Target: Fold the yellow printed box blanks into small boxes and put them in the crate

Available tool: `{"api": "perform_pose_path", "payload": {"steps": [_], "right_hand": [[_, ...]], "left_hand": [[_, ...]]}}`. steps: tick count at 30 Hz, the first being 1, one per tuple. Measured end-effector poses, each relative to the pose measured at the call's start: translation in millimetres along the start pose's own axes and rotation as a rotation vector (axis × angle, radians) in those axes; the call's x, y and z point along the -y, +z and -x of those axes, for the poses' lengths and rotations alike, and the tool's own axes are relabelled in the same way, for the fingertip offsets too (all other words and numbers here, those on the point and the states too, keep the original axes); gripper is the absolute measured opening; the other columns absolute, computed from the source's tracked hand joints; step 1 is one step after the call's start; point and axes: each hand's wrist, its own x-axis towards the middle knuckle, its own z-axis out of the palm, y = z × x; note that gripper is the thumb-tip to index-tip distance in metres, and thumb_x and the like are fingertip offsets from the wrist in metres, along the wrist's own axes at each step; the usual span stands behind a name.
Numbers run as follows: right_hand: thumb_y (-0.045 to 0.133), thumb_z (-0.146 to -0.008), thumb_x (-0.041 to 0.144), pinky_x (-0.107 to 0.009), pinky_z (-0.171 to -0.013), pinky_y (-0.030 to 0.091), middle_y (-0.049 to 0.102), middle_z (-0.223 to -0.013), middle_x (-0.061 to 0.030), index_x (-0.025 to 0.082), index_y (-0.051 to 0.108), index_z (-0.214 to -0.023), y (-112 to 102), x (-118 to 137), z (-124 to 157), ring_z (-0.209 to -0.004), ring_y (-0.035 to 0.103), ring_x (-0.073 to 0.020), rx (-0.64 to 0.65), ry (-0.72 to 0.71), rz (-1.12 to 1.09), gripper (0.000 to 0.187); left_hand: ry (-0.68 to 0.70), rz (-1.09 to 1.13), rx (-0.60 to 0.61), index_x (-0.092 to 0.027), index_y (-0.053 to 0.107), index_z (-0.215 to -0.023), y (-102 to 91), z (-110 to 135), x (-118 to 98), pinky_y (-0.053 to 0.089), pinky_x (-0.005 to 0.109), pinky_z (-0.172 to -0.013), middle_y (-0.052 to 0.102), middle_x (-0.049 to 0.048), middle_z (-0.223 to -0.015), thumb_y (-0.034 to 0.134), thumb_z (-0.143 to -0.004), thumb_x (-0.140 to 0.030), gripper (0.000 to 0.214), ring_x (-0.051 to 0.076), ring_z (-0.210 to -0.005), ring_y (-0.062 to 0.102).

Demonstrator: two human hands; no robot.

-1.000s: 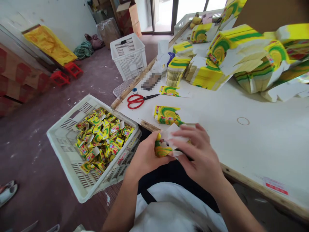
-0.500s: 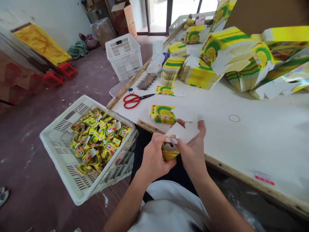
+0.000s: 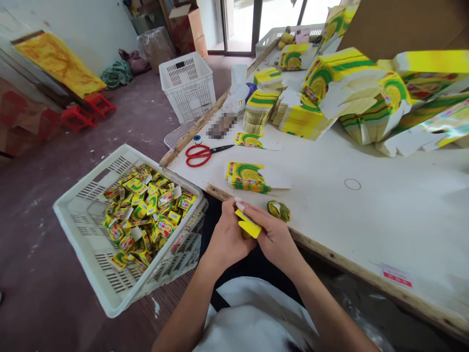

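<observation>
Over my lap at the table's front edge, both hands hold a small yellow carton point(image 3: 249, 226). Its flaps are partly folded, and fingers cover much of it. My left hand point(image 3: 227, 237) wraps round the carton from the left. My right hand point(image 3: 273, 231) presses its thumb and fingers on the upper end. Just beyond the right fingers, a small green and yellow bundle point(image 3: 278, 211) lies on the table; what it is I cannot make out. Farther back lies a short stack of flattened yellow cartons point(image 3: 246, 177) with white flaps pointing right.
Left of me, a white plastic crate point(image 3: 82, 261) holds many small cartons. Red-handled scissors point(image 3: 200, 155) lie near the table's left corner. Stacks of flat cartons point(image 3: 304, 117) stand farther back. A rubber band point(image 3: 352, 184) lies on the white tabletop point(image 3: 395, 210). Another crate point(image 3: 188, 85) stands on the floor.
The carton's open white flap has been folded down, and its yellow outside now faces up. My right hand has moved left and closed in. The green and yellow bundle has come into view.
</observation>
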Motion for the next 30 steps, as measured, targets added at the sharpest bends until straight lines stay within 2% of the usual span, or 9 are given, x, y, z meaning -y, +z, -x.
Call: {"api": "perform_pose_path", "payload": {"steps": [3,7,13,16,20,23,26,28,30], "right_hand": [[0.046,-0.087,0.007,-0.044,-0.107,0.045,0.056,-0.140,-0.0095,0.027,0.058,-0.132,-6.2,-5.6,-3.1,-0.129,0.053,-0.0217,-0.064,-0.038,0.067,0.051],[0.048,-0.084,0.006,-0.042,-0.103,0.049,0.039,-0.153,-0.0091,0.028,0.057,-0.133,-14.7,-6.5,-1.7,-0.134,0.048,-0.0249,0.139,-0.121,0.205,0.054],[0.056,-0.081,0.008,-0.044,-0.102,0.048,0.053,-0.143,-0.0109,0.025,0.071,-0.107,-34.0,0.5,-7.9,-0.124,0.058,-0.0265,0.298,-0.121,0.229,0.034],[0.061,-0.078,0.011,-0.046,-0.103,0.046,0.058,-0.137,-0.0107,0.024,0.071,-0.101,-31.4,4.1,-9.8,-0.125,0.056,-0.0282,0.277,-0.097,0.179,0.028],[0.061,-0.082,0.019,-0.047,-0.106,0.044,0.046,-0.147,-0.0111,0.027,0.051,-0.133,-16.3,3.5,-9.8,-0.135,0.046,-0.0279,0.115,-0.027,-0.021,0.052],[0.062,-0.084,0.029,-0.046,-0.099,0.050,0.047,-0.147,-0.0106,0.032,0.021,-0.149,-16.8,-2.0,-23.3,-0.120,0.059,-0.0251,-0.021,-0.014,-0.108,0.077],[0.061,-0.083,0.021,-0.047,-0.098,0.049,0.064,-0.126,-0.0110,0.024,0.038,-0.141,-24.9,-12.9,-51.5,-0.110,0.063,-0.0259,-0.219,0.053,0.229,0.062],[0.060,-0.079,0.012,-0.049,-0.096,0.050,0.068,-0.117,-0.0127,0.018,0.049,-0.132,-29.1,-21.8,-69.9,-0.107,0.062,-0.0297,-0.221,0.155,0.532,0.054],[0.060,-0.077,0.006,-0.050,-0.093,0.050,0.071,-0.110,-0.0137,0.015,0.056,-0.125,-32.2,-29.6,-80.3,-0.104,0.062,-0.0321,-0.164,0.225,0.707,0.049]], "left_hand": [[-0.029,-0.208,0.051,-0.019,0.046,-0.119,-6.4,3.3,-1.9,0.046,0.048,-0.093,0.058,0.0124,-0.115,0.065,-0.059,-0.010,0.063,0.031,-0.108,0.058],[-0.003,-0.317,0.114,-0.019,0.049,-0.114,-22.1,2.4,-4.2,0.049,0.046,-0.090,0.064,0.0122,-0.110,0.067,-0.063,-0.016,0.054,0.031,-0.103,0.062],[-0.056,-0.297,0.264,-0.021,0.049,-0.119,-34.5,-2.0,-14.5,0.053,0.038,-0.082,0.069,0.0074,-0.107,0.073,-0.063,-0.024,0.061,0.027,-0.094,0.068],[-0.056,-0.314,0.255,-0.020,0.050,-0.121,-34.1,-3.3,-19.2,0.053,0.040,-0.084,0.070,0.0080,-0.109,0.072,-0.061,-0.022,0.065,0.028,-0.097,0.068],[-0.093,-0.090,0.090,-0.021,0.052,-0.120,-29.6,-5.6,-14.1,0.053,0.040,-0.089,0.069,0.0081,-0.109,0.075,-0.057,-0.019,0.067,0.028,-0.100,0.067],[-0.151,0.440,-0.312,-0.023,0.052,-0.119,-31.2,-10.1,-3.9,0.054,0.035,-0.086,0.068,0.0076,-0.111,0.078,-0.065,-0.039,0.062,0.024,-0.098,0.068],[-0.297,0.887,-0.708,-0.022,0.050,-0.120,-38.2,-17.5,4.0,0.053,0.032,-0.091,0.064,0.0110,-0.118,0.054,-0.081,-0.064,0.059,0.022,-0.107,0.065],[-0.482,1.067,-0.759,-0.018,0.044,-0.127,-40.0,-22.5,6.6,0.053,0.032,-0.092,0.061,0.0148,-0.121,0.040,-0.087,-0.068,0.064,0.021,-0.111,0.063],[-0.635,1.155,-0.715,-0.016,0.039,-0.131,-36.7,-25.7,7.2,0.055,0.034,-0.090,0.060,0.0173,-0.121,0.038,-0.091,-0.062,0.062,0.021,-0.107,0.065]]}}
